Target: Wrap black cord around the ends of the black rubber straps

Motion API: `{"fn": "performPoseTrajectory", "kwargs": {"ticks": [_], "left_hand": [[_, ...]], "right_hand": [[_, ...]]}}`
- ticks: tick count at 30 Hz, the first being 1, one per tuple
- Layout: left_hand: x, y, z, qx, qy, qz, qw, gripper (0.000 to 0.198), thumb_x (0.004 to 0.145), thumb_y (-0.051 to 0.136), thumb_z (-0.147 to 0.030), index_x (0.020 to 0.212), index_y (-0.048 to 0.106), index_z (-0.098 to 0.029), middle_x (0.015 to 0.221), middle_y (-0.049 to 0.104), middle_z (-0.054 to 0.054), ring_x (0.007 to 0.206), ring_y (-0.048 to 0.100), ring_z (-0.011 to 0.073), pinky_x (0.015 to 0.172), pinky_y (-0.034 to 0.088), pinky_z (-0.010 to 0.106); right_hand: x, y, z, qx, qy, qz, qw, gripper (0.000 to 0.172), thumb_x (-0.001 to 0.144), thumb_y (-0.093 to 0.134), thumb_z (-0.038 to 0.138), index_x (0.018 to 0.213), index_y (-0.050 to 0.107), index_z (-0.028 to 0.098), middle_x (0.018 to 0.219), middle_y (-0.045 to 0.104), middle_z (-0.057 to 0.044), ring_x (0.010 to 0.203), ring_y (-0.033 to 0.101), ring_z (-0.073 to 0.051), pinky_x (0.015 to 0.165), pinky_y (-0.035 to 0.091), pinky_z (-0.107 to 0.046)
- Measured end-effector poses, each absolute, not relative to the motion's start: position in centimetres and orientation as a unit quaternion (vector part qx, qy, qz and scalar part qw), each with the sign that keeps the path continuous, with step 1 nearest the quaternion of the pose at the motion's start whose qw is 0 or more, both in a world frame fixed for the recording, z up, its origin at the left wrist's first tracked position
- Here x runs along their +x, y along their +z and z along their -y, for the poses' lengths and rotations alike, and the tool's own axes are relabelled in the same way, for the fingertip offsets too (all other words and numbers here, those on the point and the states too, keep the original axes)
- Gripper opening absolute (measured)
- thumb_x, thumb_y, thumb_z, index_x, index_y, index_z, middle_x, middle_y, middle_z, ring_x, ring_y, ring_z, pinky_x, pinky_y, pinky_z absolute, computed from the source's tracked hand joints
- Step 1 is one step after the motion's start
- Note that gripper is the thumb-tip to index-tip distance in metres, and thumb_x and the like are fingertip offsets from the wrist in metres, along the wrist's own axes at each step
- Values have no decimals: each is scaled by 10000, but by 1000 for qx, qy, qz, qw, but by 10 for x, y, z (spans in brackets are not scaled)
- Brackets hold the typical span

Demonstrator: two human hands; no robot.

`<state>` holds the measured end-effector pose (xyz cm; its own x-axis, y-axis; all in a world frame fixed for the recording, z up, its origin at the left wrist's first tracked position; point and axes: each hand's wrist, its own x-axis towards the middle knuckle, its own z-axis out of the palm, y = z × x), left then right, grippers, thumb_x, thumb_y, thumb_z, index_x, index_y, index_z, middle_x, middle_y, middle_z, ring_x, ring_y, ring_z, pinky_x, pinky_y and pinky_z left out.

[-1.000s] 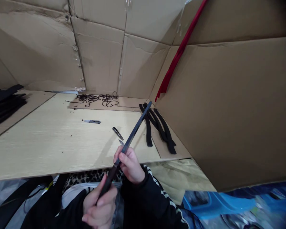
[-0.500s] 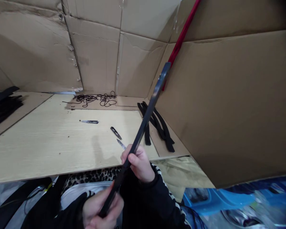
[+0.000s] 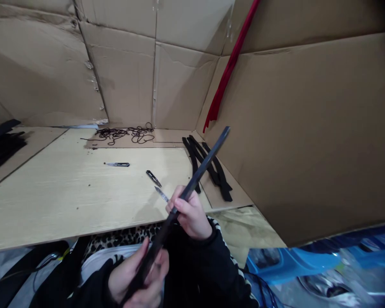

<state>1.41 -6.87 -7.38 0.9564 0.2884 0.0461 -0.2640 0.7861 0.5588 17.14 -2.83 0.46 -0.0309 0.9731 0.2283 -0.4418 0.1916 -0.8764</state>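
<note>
Both my hands hold one long black strip (image 3: pixel 202 170) that slants up to the right over the table's near edge. My left hand (image 3: pixel 137 280) is closed on its lower end near my lap. My right hand (image 3: pixel 189 213) is closed round its middle, and also grips a small silver thread snip whose tip (image 3: pixel 162 194) pokes out to the left. The strip's free end reaches toward the cardboard wall on the right.
A pale wooden tabletop (image 3: pixel 67 192) carries two thread snips (image 3: pixel 118 164) (image 3: pixel 154 178), a tangle of dark thread (image 3: pixel 125 133) at the back and a pile of black strips (image 3: pixel 208 169) at the right. More black strips (image 3: pixel 1 143) lie far left. Cardboard walls (image 3: pixel 308 128) enclose it. A red strap (image 3: pixel 226 75) hangs down.
The black strip swung up steeply toward the red strap, then dropped back to a lower slant. My left hand slid lower and rightward along it.
</note>
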Motion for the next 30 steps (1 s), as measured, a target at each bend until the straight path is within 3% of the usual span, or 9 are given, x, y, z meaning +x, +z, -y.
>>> {"fn": "performPoseTrajectory", "kwargs": {"ticks": [3,6,11,14,17,20,23,26,30], "left_hand": [[13,-60,65,497,332,-260,758,555,689,555,-694,930,534,-194,530,552,-31,343,410,85,365,324,188],[5,-39,65,595,346,-443,575,366,750,613,-546,848,576,-196,508,516,-26,458,459,113,480,385,200],[-6,-37,75,461,161,-204,849,433,817,450,-611,738,510,-190,366,381,-85,252,278,56,312,195,176],[-6,-46,75,458,143,-128,868,497,779,440,-676,841,504,-187,374,385,-99,235,257,52,292,184,164],[-5,-43,69,636,218,-324,665,547,707,609,-622,1061,513,-217,619,578,-24,459,481,103,431,376,185],[-5,-32,65,706,279,-504,412,370,753,614,-530,941,603,-211,802,631,52,771,558,190,707,444,268],[-10,-28,71,671,197,-426,573,486,775,490,-640,673,606,-179,614,570,38,609,519,152,571,417,232],[-15,-34,79,537,95,-286,788,622,624,513,-786,641,571,-166,405,401,-45,350,314,73,351,246,193],[-8,-36,75,604,135,-356,700,697,599,625,-718,1029,589,-170,561,565,-7,398,407,104,369,321,203]], "right_hand": [[175,4,28,-395,456,435,668,246,692,724,371,657,605,159,582,547,19,550,474,-84,537,391,-205],[186,7,30,-401,386,520,648,170,740,685,350,791,700,189,748,656,-26,696,564,-127,639,438,-232],[209,10,35,-210,490,672,514,260,669,694,446,758,719,203,578,627,-24,480,511,-125,478,391,-246],[208,4,35,-197,507,660,518,259,648,710,448,661,667,193,487,535,10,432,454,-103,449,353,-233],[198,1,34,-322,428,564,628,264,688,704,404,598,593,182,520,489,24,495,432,-93,478,330,-219],[193,6,36,-392,366,531,656,219,723,687,360,618,617,182,582,531,10,545,442,-98,520,334,-224],[196,14,45,-340,404,594,607,231,707,684,406,803,717,199,733,642,-45,622,518,-145,575,378,-268],[198,16,51,-267,475,586,599,330,678,683,463,872,724,200,625,595,-27,535,472,-137,511,344,-268],[188,12,44,-317,494,452,672,210,697,697,379,672,623,184,562,505,21,487,409,-88,471,310,-225]]}}
